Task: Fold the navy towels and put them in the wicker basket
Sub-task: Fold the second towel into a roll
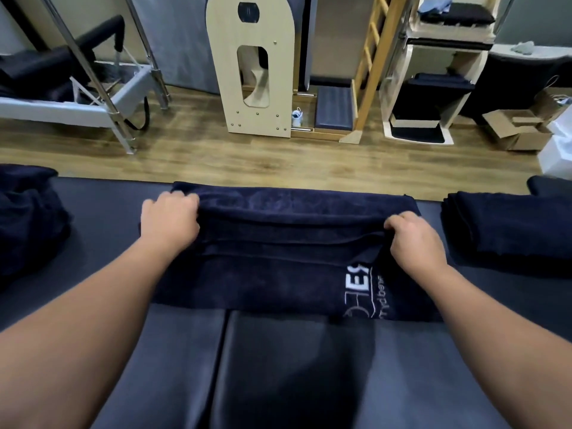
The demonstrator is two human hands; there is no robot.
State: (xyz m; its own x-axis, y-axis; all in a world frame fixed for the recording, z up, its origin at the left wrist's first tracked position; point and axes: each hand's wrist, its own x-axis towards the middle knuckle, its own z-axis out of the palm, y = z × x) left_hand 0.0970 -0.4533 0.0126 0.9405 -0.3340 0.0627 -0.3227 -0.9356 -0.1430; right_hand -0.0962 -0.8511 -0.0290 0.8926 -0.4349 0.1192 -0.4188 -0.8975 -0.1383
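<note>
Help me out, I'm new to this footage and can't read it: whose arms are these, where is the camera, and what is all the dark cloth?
There is no machine here. One camera sits on a person's head and looks down at their own bare arms. The left hand and right hand each grip an end of a navy towel with white lettering, spread on a dark padded surface, partway through a fold. A folded stack of towels lies to the right, and a loose heap to the left. Beyond is a wooden floor with exercise equipment. No wicker basket is in view.
</note>
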